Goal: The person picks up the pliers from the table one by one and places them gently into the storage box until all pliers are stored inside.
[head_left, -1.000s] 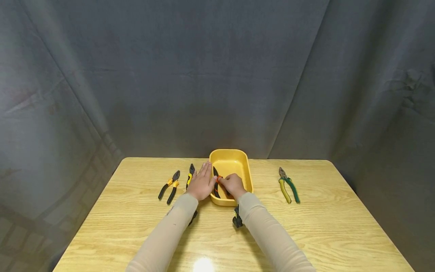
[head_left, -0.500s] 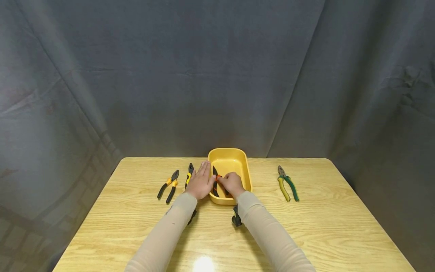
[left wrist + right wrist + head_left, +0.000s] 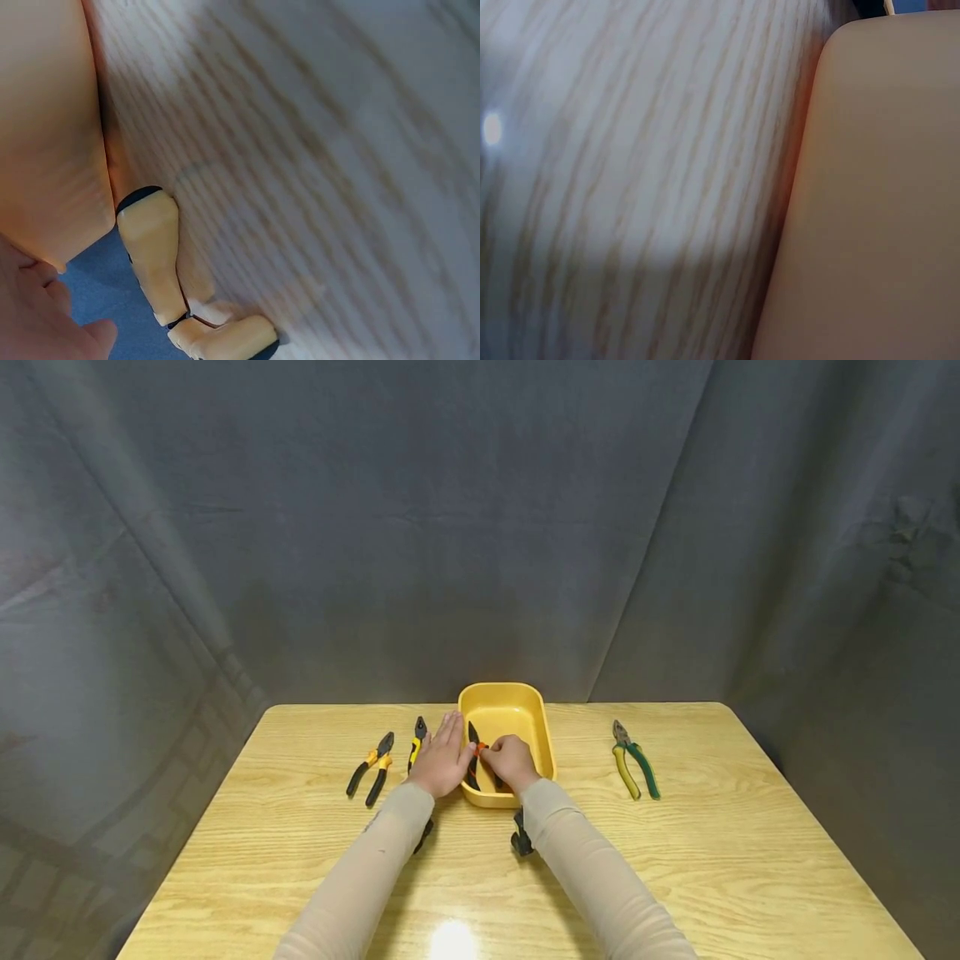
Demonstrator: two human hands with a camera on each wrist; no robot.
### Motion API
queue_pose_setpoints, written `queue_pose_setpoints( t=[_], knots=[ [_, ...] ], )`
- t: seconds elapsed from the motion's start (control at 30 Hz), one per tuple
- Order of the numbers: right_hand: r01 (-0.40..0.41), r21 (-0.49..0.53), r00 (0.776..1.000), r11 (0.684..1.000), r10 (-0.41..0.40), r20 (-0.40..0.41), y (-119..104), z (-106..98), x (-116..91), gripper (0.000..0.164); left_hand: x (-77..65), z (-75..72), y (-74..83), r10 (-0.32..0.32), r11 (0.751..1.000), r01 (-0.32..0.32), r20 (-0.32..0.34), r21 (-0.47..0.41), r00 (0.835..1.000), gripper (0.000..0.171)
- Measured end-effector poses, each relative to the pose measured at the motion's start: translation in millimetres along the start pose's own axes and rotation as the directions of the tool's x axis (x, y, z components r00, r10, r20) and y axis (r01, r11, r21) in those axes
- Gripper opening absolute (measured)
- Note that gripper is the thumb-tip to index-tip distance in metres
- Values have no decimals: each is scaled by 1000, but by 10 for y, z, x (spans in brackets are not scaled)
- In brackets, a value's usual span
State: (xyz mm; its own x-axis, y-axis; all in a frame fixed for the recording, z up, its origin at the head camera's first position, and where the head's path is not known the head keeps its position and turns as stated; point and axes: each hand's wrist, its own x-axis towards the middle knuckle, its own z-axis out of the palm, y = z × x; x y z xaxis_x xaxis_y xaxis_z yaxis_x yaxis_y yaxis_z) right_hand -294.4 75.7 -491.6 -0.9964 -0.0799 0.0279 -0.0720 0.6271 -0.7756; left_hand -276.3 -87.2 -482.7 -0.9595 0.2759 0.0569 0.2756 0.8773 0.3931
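Note:
A yellow tray (image 3: 491, 800) stands near the table's back edge. Inside its left part lie black pliers with orange-red marks (image 3: 473, 733), tips pointing away from me. My right hand (image 3: 513, 762) reaches into the tray and pinches the pliers by one handle; its fingertips are partly hidden. Along the tray's left rim rests my left hand (image 3: 439, 763), fingers straight, its thumb near the pliers. Just left of that hand lie yellow-and-black pliers (image 3: 416, 752), partly covered; their handles (image 3: 154, 251) show in the left wrist view. The right wrist view has only the tray's wall (image 3: 877, 187) and tabletop.
Pliers with orange-and-black handles (image 3: 372, 767) lie spread on the left of the wooden table (image 3: 712, 860). Green-and-yellow pliers (image 3: 636, 762) lie to the right of the tray. A grey curtain (image 3: 465, 543) hangs behind and at both sides.

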Motion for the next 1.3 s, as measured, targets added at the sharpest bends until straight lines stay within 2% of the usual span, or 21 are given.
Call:
queue_pose_setpoints(
  t=[0.5, 0.8, 1.3],
  knots=[
    [33, -54, 999, 998, -35, -25, -18, -13, 2, 26, 19, 7, 3, 4, 1000, -5, -13, -30, 1000, 65],
    [25, -69, 999, 997, -27, -18, -25, -16, -4, 21, 23, 1, 10, 4, 1000, -5, -15, -26, 1000, 64],
    [-27, -33, 999, 999, 26, -19, -65, -40, -22, 20, 7, -1, 9, 0, 998, -1, -18, -65, 1000, 65]
  ],
)
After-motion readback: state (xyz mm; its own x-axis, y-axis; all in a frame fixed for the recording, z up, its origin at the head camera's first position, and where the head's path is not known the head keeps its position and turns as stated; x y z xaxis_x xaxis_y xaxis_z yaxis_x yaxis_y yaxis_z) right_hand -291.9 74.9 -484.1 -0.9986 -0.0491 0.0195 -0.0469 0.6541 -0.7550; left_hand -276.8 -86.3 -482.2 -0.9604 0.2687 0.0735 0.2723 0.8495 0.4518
